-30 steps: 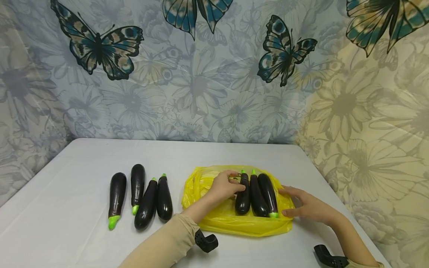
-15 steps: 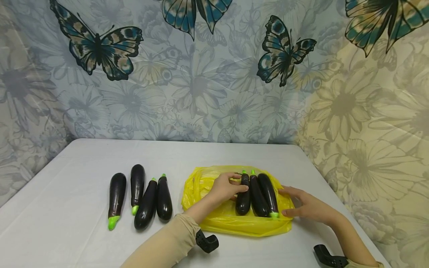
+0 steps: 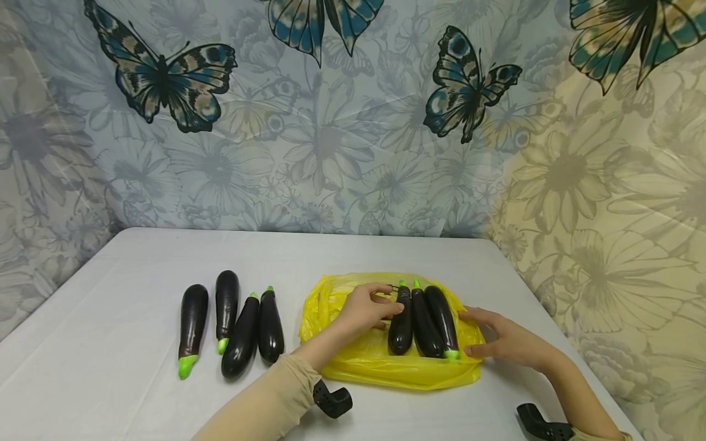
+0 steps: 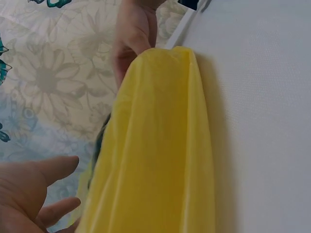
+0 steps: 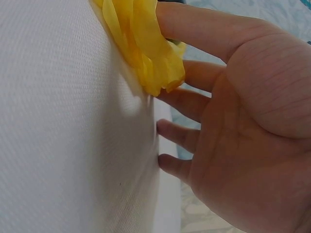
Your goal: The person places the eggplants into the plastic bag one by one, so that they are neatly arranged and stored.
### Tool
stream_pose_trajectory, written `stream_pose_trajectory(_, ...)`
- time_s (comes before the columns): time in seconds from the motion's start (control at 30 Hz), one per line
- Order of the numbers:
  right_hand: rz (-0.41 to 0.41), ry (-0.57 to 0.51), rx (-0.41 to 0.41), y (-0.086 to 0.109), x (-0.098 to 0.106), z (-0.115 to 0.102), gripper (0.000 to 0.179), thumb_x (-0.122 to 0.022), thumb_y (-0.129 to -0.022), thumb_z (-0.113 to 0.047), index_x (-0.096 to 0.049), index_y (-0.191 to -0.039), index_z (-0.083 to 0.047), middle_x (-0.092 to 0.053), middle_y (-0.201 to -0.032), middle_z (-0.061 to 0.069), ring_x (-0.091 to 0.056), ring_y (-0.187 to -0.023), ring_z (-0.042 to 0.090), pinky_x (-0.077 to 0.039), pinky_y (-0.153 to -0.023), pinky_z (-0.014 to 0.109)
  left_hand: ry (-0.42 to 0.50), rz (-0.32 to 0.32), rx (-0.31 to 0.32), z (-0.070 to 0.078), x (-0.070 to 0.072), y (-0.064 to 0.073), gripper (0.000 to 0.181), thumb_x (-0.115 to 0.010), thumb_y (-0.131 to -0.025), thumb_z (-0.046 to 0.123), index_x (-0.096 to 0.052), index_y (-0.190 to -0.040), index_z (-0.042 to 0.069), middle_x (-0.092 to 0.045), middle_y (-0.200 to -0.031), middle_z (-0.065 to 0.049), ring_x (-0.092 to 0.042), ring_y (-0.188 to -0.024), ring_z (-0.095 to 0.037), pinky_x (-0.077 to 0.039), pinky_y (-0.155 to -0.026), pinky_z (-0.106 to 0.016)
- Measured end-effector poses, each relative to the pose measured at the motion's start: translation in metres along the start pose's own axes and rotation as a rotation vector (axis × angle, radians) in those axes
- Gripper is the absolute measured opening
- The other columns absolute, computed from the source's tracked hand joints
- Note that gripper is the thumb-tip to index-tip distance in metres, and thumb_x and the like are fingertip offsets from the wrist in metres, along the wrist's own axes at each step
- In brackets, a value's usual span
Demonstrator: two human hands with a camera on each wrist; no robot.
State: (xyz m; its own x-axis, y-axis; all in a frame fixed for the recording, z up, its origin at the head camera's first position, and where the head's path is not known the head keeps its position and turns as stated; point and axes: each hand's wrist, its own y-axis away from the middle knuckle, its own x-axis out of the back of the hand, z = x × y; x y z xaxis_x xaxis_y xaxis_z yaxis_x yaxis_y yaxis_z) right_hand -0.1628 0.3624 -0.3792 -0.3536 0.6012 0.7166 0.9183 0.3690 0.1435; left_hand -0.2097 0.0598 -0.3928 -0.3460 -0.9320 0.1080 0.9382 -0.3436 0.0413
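Three dark eggplants lie side by side on the yellow plastic bag (image 3: pixel 369 370). My left hand (image 3: pixel 364 312) is over the bag, thumb and fingers spread, with the thumb tip right at the left eggplant (image 3: pixel 401 337). In the left wrist view the fingers (image 4: pixel 60 170) stand apart behind the bag's raised yellow side. Right of it lie the middle eggplant (image 3: pixel 426 327) and the right eggplant (image 3: pixel 443 318), its green end toward me. My right hand (image 3: pixel 510 340) rests at the bag's right edge; in the right wrist view its straight thumb and fingers (image 5: pixel 180 138) lie around the yellow edge.
Several more eggplants lie on the white table (image 3: pixel 110 343) left of the bag, among them one with a green tip (image 3: pixel 193 315) farthest left. Black wrist mounts (image 3: pixel 333 401) hang from both sleeves. A butterfly-patterned wall covering (image 3: pixel 331 153) rises behind the table.
My left hand edged right with the left eggplant, then drew back slightly left, its thumb sliding off toward the eggplant's edge. The right hand and the bag stayed in place.
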Motion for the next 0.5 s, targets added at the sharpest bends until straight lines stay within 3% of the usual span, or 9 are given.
stream_pose_trajectory(0.23, 0.007, 0.009, -0.001, -0.001, -0.001, 0.000, 0.074, -0.080, -0.083, -0.030, -0.048, -0.143, 0.000, -0.027, -0.153, 0.029, -0.015, -0.139, 0.054, -0.013, -0.103, 0.074, 0.029, -0.017, -0.043, 0.006, 0.019, 0.012, 0.047, -0.079, -0.086, 0.017, -0.063, -0.128, 0.004, -0.068, -0.094, -0.008, -0.070, -0.084, -0.030, -0.058, -0.071, -0.040)
stream_pose_trajectory(0.5, 0.007, 0.010, -0.018, -0.001, 0.000, 0.000, 0.074, -0.079, -0.083, -0.032, -0.049, -0.143, -0.001, -0.027, -0.153, 0.029, -0.015, -0.139, 0.054, -0.013, -0.103, 0.074, 0.042, -0.068, -0.069, 0.012, 0.042, 0.028, 0.053, -0.078, -0.087, 0.023, -0.059, -0.135, 0.010, -0.066, -0.107, -0.009, -0.068, -0.094, -0.033, -0.057, -0.078, -0.043)
